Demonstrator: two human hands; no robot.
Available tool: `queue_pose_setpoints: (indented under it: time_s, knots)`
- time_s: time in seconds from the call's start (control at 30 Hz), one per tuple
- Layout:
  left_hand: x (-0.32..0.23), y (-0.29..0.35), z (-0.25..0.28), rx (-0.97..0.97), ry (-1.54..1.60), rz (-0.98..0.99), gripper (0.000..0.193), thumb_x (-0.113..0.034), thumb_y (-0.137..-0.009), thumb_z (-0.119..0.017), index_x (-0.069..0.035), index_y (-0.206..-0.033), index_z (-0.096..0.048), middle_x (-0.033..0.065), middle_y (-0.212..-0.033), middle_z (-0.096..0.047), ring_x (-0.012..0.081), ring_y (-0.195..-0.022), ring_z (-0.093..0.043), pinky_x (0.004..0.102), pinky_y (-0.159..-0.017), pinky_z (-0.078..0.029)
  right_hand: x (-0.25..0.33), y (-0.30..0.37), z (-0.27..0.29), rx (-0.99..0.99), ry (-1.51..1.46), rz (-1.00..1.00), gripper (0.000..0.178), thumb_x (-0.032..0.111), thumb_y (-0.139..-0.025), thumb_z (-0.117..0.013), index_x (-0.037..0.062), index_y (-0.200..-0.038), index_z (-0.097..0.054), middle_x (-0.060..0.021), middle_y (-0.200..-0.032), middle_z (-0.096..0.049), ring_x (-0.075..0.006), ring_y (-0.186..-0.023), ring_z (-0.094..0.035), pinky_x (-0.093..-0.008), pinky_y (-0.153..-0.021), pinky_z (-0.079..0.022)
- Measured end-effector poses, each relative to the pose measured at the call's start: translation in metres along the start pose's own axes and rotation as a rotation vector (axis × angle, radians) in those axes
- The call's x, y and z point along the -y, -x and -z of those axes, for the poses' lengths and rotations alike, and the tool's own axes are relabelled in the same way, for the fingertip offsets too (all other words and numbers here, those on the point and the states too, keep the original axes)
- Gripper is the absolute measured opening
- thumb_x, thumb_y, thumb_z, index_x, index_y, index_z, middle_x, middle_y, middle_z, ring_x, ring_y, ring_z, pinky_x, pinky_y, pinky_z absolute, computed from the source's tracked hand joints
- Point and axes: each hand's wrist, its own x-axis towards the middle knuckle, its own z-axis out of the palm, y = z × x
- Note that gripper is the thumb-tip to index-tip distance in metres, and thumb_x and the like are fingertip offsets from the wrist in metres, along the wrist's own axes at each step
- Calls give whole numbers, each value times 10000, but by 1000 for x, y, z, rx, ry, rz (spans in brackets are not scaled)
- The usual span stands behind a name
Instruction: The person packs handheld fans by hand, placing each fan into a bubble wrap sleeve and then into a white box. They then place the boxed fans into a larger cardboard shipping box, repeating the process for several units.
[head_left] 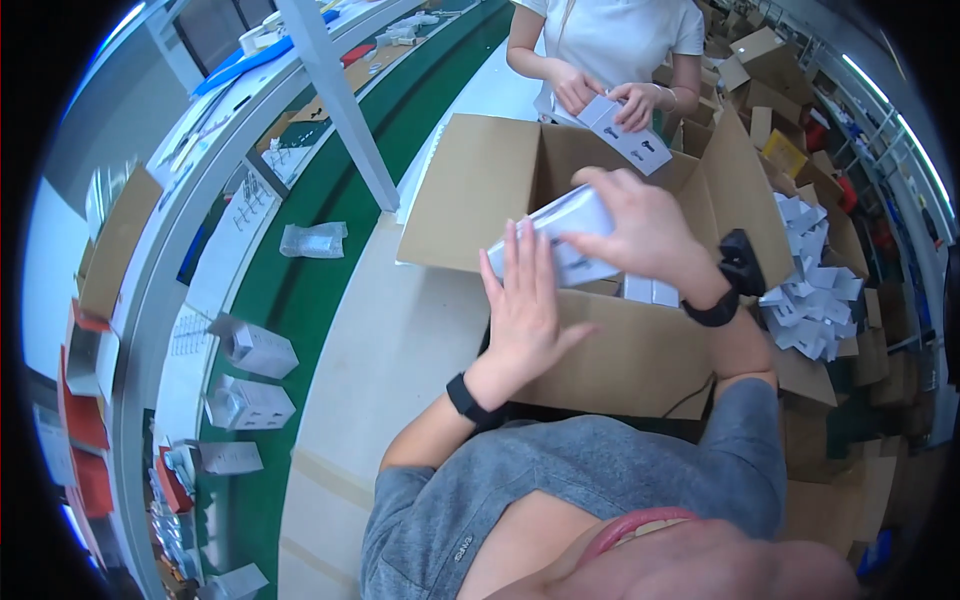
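On the green counter (300,290) at far left, small white boxes (262,350) bend toward the rim and their details blur. The left hand (525,305) lies flat and open, fingers straight, pressed against the near end of a white box (560,235) over the large cardboard carton (500,190). The right hand (645,230) curls over the box from above, gripping it and hiding its far end. Beyond, a co-worker's hands (600,95) hold another white box (625,135).
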Motion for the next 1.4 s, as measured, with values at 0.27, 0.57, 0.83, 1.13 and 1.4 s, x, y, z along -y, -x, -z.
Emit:
queue_pose_setpoints:
  time_s: [0.27,0.57,0.83,1.13,1.4]
  knots:
    - [57,70,57,-9,361,214,968,-306,-570,-799,26,-1309,-269,201,-1195,-411,358,-1162,-378,441,-994,-282,61,15,-24,342,-177,329,531,454,-781,-559,119,-1185,-482,-183,-984,-550,-340,-838,-585,-382,-705,-479]
    - [83,139,104,507,654,513,874,-290,-570,-806,24,-1261,-373,191,-1147,-463,303,-1084,-465,356,-919,-385,99,26,-93,505,-478,796,525,285,-759,-570,104,-1236,-448,-189,-1035,-528,-335,-915,-559,-386,-752,-474]
    - [103,150,89,800,631,630,824,-309,-592,-782,3,-1253,-400,204,-1098,-498,321,-1074,-472,364,-915,-385,107,13,-136,1005,-534,693,572,208,-723,-567,78,-1258,-416,-196,-1003,-530,-346,-819,-565,-390,-698,-482]
    - [167,146,69,770,600,544,823,-269,-575,-783,-21,-1262,-404,182,-1159,-484,315,-1096,-460,369,-937,-369,81,-17,-186,994,-826,551,503,142,-704,-589,54,-1189,-490,-221,-1082,-508,-325,-890,-574,-361,-709,-498]
    - [238,157,51,520,687,542,855,-228,-555,-790,-24,-1279,-385,150,-1276,-429,295,-1200,-392,366,-1000,-318,88,-51,-218,723,-727,676,436,119,-702,-607,43,-1118,-499,-231,-1177,-461,-327,-968,-557,-362,-707,-504]
